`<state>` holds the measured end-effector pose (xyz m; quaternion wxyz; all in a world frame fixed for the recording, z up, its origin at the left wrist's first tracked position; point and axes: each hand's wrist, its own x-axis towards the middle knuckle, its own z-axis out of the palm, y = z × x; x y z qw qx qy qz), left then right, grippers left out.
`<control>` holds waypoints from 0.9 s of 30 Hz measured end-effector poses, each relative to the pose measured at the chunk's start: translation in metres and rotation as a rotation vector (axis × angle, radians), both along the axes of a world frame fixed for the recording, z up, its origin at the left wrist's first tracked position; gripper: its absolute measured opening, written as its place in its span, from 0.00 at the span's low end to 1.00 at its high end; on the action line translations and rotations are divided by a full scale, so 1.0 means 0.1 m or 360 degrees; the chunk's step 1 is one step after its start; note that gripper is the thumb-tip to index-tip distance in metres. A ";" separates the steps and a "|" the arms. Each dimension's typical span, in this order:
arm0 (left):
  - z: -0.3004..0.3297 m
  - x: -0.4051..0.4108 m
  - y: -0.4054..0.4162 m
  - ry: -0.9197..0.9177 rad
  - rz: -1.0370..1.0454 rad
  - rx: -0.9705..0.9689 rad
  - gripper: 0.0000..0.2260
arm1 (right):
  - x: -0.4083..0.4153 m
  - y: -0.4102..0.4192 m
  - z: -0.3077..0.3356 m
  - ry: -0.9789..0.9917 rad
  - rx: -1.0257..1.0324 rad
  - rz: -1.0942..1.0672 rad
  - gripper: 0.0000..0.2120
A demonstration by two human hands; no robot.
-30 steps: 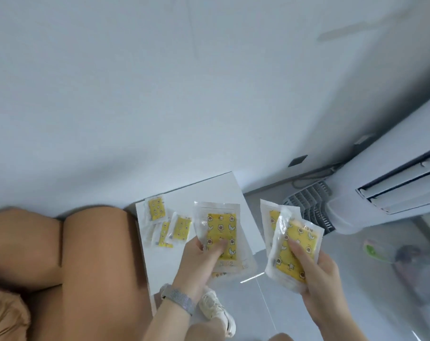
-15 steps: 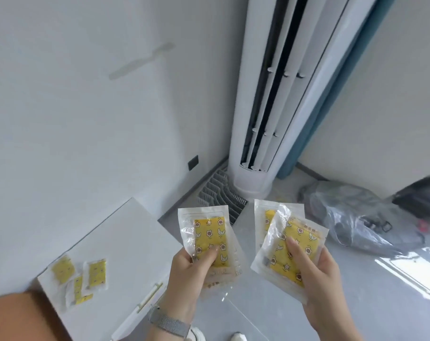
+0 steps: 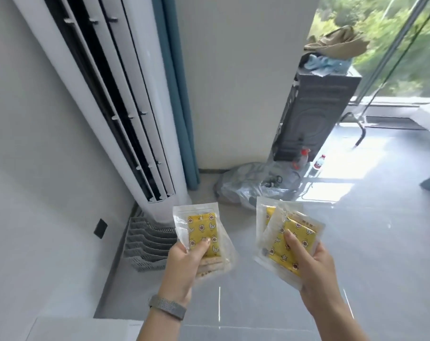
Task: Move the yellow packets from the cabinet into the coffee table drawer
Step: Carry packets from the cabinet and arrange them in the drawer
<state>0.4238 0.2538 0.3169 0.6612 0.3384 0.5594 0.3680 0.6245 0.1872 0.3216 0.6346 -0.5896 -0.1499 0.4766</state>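
My left hand [image 3: 182, 264] grips a small stack of yellow packets [image 3: 203, 230] in clear wrappers, thumb pressed on the top one. My right hand [image 3: 312, 267] holds two more yellow packets [image 3: 290, 242], fanned so the rear one peeks out at the upper left. Both hands are raised in front of me above the grey floor. A corner of the white cabinet top [image 3: 86, 328] shows at the bottom left. The coffee table drawer is out of view.
A tall white air conditioner [image 3: 125, 99] stands ahead on the left beside a teal curtain [image 3: 177, 94]. A plastic bag [image 3: 253, 185] lies on the floor by a dark upright unit [image 3: 312, 114]. A glass wall [image 3: 393, 50] is at the right.
My view has swung to the right, away from the cabinet and its remaining packets, toward the air conditioner and window. Both hands keep the same hold on their packets.
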 end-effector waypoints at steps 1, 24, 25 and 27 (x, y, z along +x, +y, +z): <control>0.01 0.02 0.02 0.0007 -0.0072 0.0009 0.08 | -0.01 -0.07 0.01 -0.0007 0.0008 -0.0066 0.17; 0.00 1.43 -1.30 -0.0026 -0.1636 -0.0029 0.06 | -0.14 -2.66 0.04 -0.0027 -0.0012 -0.1677 0.09; 0.00 1.52 -1.42 -0.0027 -0.1695 -0.0032 0.05 | -0.12 -2.80 0.04 -0.0032 -0.0013 -0.1732 0.08; 0.00 1.73 -1.71 -0.0036 -0.1805 -0.0043 0.05 | -0.07 -3.10 0.06 -0.0046 -0.0016 -0.1839 0.06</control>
